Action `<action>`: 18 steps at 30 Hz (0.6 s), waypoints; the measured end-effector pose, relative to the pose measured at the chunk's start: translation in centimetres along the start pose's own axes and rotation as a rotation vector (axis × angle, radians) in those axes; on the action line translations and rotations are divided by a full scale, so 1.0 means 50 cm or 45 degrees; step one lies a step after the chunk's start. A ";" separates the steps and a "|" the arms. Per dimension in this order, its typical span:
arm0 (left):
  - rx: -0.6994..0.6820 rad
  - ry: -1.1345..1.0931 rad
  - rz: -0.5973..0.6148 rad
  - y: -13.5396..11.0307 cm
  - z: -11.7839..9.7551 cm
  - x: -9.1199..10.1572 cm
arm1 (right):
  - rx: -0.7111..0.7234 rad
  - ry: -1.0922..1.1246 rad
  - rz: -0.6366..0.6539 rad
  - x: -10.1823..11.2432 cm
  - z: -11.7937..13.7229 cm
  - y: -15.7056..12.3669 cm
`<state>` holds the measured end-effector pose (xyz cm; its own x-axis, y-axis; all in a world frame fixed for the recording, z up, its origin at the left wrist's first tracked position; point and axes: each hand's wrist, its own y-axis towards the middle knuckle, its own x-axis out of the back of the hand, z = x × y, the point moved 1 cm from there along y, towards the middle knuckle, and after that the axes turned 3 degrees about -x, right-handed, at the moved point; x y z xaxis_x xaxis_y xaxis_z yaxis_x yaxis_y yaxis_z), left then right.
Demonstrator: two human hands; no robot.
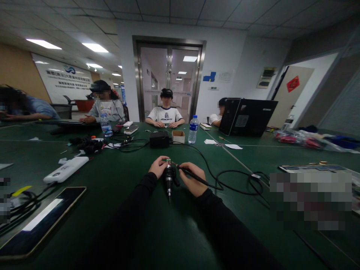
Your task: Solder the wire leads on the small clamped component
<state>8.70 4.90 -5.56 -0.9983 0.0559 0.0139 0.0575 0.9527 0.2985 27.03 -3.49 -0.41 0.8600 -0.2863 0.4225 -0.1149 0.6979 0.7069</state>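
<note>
My left hand (158,167) is closed, its fingertips pinching at a small green circuit board (168,161). Just below the board lies a black tool with a pointed metal tip (169,180), the tip toward me; its exact kind I cannot make out. My right hand (194,178) grips a thin black pen-shaped tool with a cord (189,173), like a soldering iron. Its front end points left, close to the board; whether they touch I cannot tell. The cord runs off to the right across the green table (180,228).
A black box (159,139), an open cardboard box (178,137) and a water bottle (193,129) stand ahead. To the left are a white power strip (66,169) and a phone (42,221). A looped black cable (239,171) lies right. Several people sit around the table.
</note>
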 end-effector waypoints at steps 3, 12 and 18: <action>0.000 -0.017 -0.005 -0.001 -0.003 -0.002 | 0.033 0.016 -0.023 0.002 0.004 0.001; -0.016 -0.018 0.006 -0.002 -0.003 -0.002 | 0.036 0.009 0.022 0.003 0.009 0.000; -0.008 -0.030 0.011 -0.005 -0.011 -0.004 | 0.028 0.011 0.020 0.002 0.006 0.000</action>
<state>8.88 4.50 -5.11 -0.9974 0.0713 -0.0059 0.0661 0.9502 0.3046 26.96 -3.69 -0.21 0.8624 -0.2697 0.4285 -0.1392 0.6874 0.7128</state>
